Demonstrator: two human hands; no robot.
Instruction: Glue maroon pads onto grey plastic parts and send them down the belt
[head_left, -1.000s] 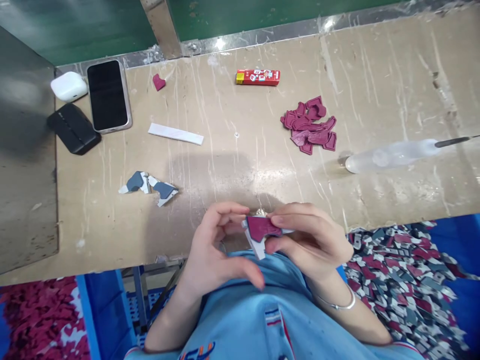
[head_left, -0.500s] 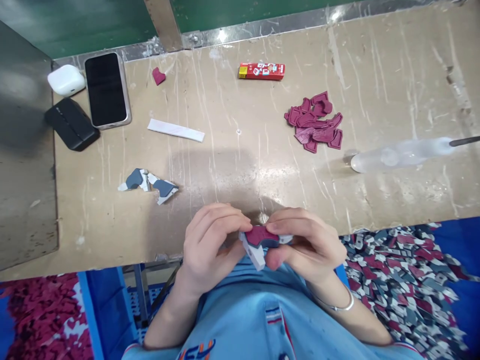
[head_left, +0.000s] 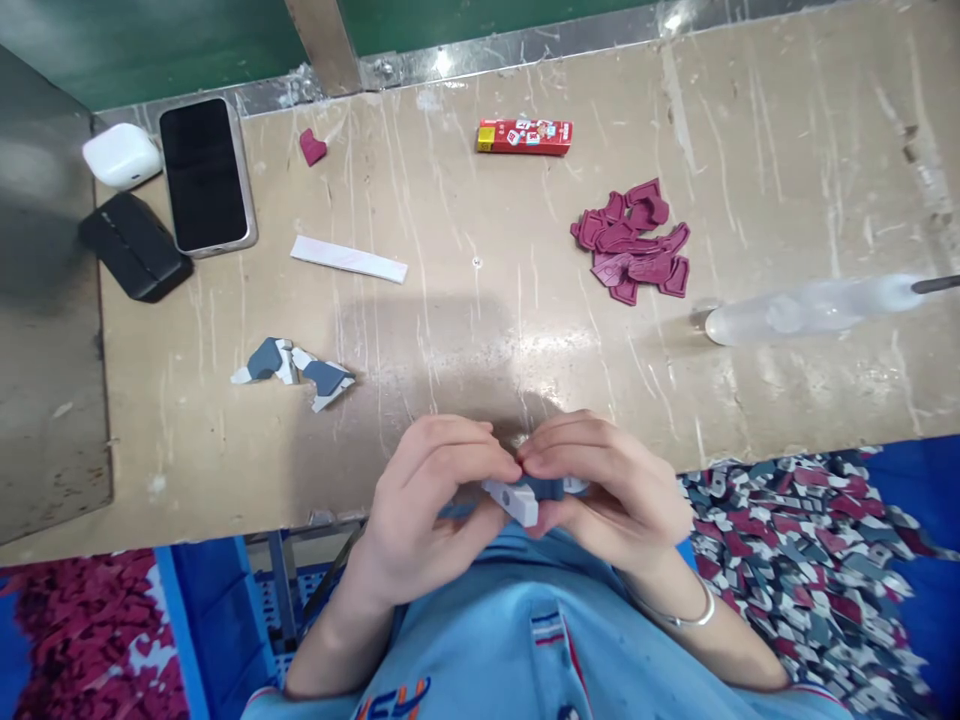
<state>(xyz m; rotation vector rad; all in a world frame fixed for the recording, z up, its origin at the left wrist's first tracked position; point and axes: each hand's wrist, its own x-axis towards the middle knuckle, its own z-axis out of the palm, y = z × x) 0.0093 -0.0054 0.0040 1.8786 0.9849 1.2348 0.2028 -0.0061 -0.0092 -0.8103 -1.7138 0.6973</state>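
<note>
Between both hands, close to my body at the table's front edge, is a small white and grey-blue plastic piece (head_left: 517, 502). My left hand (head_left: 439, 500) is closed on its left side, fingertips on top. From the right, my right hand (head_left: 611, 485) pinches the same piece with thumb below and fingers above. The fingers cover its upper face. Two similar grey-and-white plastic pieces (head_left: 326, 378) lie on the table to the left. A pile of maroon plastic parts (head_left: 634, 240) is on the table at the right.
On the table (head_left: 450, 350) are a phone (head_left: 206, 175), a white earbud case (head_left: 121, 156), a black box (head_left: 136, 247), a white strip (head_left: 349, 260), a red box (head_left: 525, 137), a lone maroon part (head_left: 312, 147) and a translucent bottle (head_left: 810, 310). Bins of maroon parts (head_left: 97, 640) and mixed pieces (head_left: 810, 570) flank me below.
The held piece has tipped, and my fingers have closed over its maroon top, which no longer shows. My left hand has shifted slightly right, closer to my right hand.
</note>
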